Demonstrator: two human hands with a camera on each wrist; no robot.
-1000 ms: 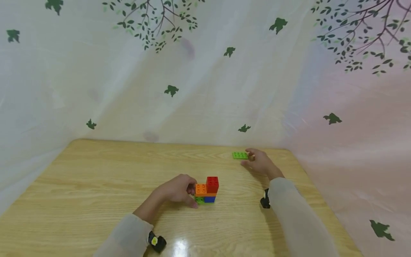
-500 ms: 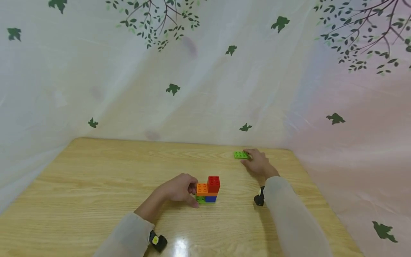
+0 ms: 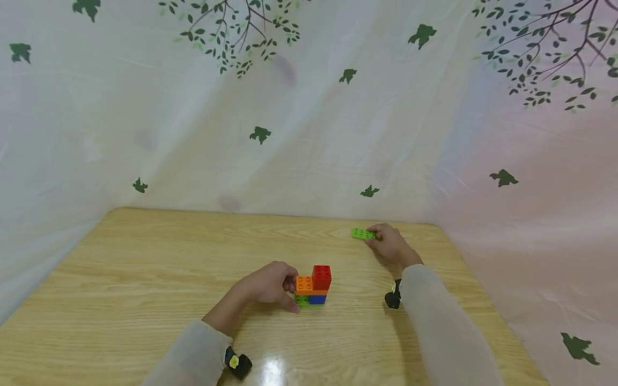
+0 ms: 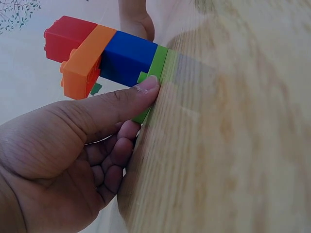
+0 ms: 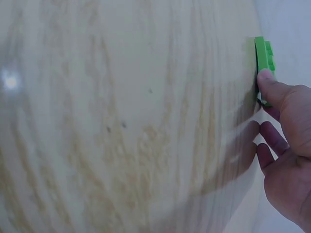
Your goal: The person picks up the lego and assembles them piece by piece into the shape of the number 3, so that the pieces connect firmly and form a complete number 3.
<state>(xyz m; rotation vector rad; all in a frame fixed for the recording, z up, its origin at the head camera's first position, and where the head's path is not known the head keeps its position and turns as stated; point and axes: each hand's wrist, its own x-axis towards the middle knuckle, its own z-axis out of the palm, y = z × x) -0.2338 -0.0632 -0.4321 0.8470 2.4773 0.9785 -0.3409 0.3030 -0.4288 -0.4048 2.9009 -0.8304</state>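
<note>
Near the middle of the table stands a small stack of toy building bricks: a flat green brick at the bottom, a blue brick on it, an orange brick above, and a red brick on top. My left hand pinches the green base at its left end, the thumb pressed along its side. Farther back on the right, my right hand pinches the right end of another flat green brick. In the right wrist view, this green brick appears slightly tilted against the table.
The wooden table reaches back to a pale hanging cloth printed with leaves and branches. Its right edge runs close to my right sleeve. Black wrist straps sit at both cuffs.
My right hand has moved a little left onto the far green brick and its thumb and fingers have come together on it. The left hand and the stack have stayed in place.
</note>
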